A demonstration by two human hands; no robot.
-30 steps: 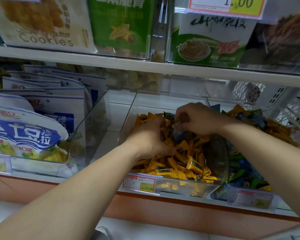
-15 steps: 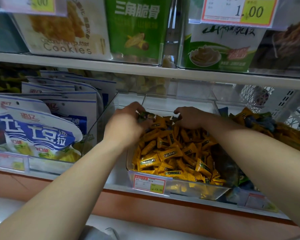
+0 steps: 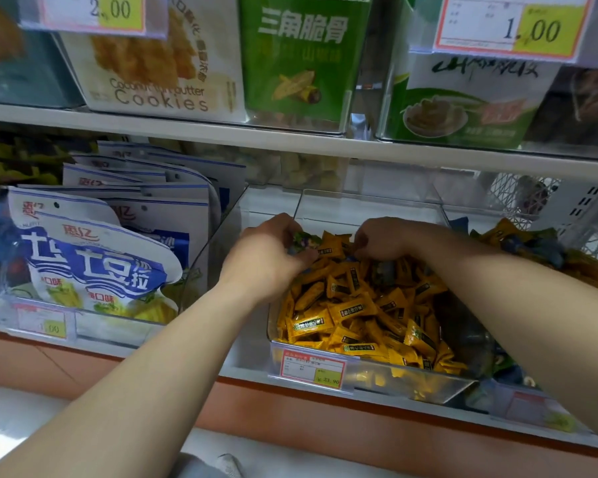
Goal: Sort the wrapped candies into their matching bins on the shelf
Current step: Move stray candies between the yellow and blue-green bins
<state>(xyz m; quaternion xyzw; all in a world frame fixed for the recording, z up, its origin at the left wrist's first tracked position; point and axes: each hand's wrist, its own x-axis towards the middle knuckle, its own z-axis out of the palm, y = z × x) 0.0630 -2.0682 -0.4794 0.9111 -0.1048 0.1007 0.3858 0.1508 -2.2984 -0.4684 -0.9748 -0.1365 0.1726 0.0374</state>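
A clear plastic bin (image 3: 377, 376) on the lower shelf is heaped with yellow wrapped candies (image 3: 359, 312). My left hand (image 3: 266, 257) is at the bin's far left corner and holds a small bunch of green and blue wrapped candies (image 3: 304, 241) in its curled fingers. My right hand (image 3: 387, 238) reaches into the back of the yellow pile with its fingers curled down among the wrappers; what they pinch is hidden. A dark blue candy (image 3: 382, 270) lies among the yellow ones just below it.
To the right, another bin (image 3: 532, 408) holds mixed yellow, blue and green candies (image 3: 532, 246). Left of the yellow bin is a narrow bare gap, then a bin of white-and-blue snack bags (image 3: 94, 263). A shelf board (image 3: 290, 139) with boxed snacks hangs close above.
Both hands moved from the middle of the yellow pile to its back edge. The left hand came up to the far left corner with green and blue candies in it.
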